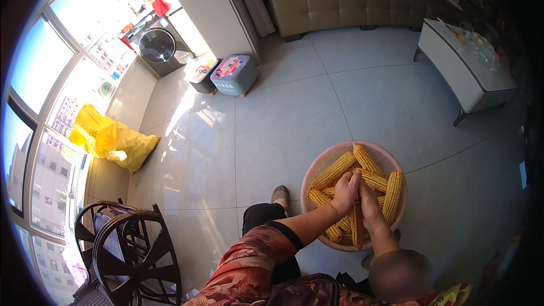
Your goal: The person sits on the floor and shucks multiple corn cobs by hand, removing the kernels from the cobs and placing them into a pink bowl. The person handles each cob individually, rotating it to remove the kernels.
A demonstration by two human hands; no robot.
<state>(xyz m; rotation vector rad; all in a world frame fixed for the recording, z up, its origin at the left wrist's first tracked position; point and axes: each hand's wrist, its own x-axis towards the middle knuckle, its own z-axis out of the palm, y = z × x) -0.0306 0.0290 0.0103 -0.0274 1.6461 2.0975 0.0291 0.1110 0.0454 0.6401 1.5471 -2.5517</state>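
In front of me a round pink plastic basket [310,165] stands on the floor, piled with yellow ears of corn [393,195]. Over the middle of the pile, my left hand [346,191] and my right hand [369,205] press together, fingers closed. Between my wrists shows a partly shelled corn cob [357,227], a reddish-brown bare strip along one side. Both hands appear closed around its upper part, though my fingers hide the exact grip. Other ears lean against the rim on both sides.
Left are a dark rattan chair [136,259] and a yellow bag [114,138] by the windows. Two printed stools [233,74] stand near a washing machine [157,46]. A leather sofa [340,6] and white coffee table [463,63] are beyond the basket.
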